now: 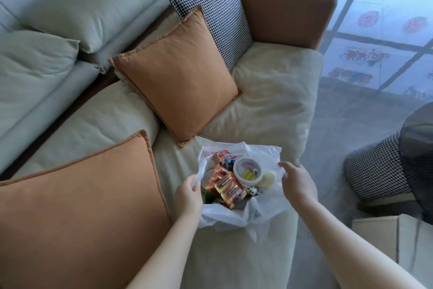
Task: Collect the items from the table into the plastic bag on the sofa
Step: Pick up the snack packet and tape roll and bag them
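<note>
A white plastic bag (236, 217) lies open on the sofa seat (269, 91) near its front edge. Inside it I see orange battery packs (228, 188), a roll of white tape (249, 171) and several smaller items. My left hand (188, 195) pinches the bag's left rim. My right hand (296, 182) is over the bag's right rim, its fingertips touching the plastic; whether it grips the bag is unclear. The table is out of view.
Two orange cushions (180, 73) (77, 213) and a houndstooth cushion (215, 12) lie on the sofa, behind and left of the bag. A houndstooth stool (375, 171) and a cardboard box (384, 237) stand on the floor to the right.
</note>
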`<state>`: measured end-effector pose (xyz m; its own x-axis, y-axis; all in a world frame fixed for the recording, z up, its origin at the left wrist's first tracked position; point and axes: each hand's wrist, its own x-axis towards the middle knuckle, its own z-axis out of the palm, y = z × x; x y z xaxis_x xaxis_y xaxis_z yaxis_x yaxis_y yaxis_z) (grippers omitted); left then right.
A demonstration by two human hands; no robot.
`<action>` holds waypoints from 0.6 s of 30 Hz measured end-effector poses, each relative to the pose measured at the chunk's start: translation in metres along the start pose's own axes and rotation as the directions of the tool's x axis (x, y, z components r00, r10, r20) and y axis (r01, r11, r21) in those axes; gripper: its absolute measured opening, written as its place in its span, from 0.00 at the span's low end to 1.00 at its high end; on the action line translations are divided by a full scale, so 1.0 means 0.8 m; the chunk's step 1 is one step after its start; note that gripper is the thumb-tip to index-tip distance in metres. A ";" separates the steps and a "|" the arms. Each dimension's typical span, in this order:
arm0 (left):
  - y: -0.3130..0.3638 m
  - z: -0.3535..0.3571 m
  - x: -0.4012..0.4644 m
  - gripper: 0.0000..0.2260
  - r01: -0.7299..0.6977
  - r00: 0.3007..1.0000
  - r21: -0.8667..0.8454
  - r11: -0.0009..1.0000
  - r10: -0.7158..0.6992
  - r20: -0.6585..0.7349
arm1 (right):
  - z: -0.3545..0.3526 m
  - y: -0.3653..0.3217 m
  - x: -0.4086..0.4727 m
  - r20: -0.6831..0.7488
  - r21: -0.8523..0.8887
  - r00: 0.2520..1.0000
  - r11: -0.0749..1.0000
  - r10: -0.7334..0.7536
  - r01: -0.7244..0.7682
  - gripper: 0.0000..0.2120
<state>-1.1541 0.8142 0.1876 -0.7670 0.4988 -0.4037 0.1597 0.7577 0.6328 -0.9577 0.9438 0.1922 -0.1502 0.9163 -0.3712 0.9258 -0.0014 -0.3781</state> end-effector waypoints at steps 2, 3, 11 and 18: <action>-0.001 -0.013 -0.015 0.14 -0.028 0.999 0.004 1.000 0.029 -0.027 | -0.020 0.005 -0.005 -0.039 0.048 0.999 0.999 0.022 -0.020 0.21; 0.001 -0.019 -0.022 0.14 -0.043 0.998 0.006 0.999 0.043 -0.038 | -0.030 0.006 -0.008 -0.052 0.057 0.998 0.998 0.023 -0.020 0.21; 0.009 -0.035 -0.041 0.15 -0.149 0.986 0.159 0.976 0.159 -0.050 | -0.041 0.024 -0.045 -0.046 -0.078 0.999 0.997 -0.022 0.018 0.23; -0.023 -0.017 -0.045 0.35 -0.185 0.978 0.733 0.655 0.194 0.074 | -0.012 0.037 -0.053 -0.071 -0.407 0.938 0.868 -0.339 0.283 0.28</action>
<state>-1.1382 0.7767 0.1999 -0.6737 0.6656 -0.3211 0.7018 0.7124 0.0044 -0.9209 0.9092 0.2051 -0.4304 0.8884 -0.1595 0.9026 0.4215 -0.0878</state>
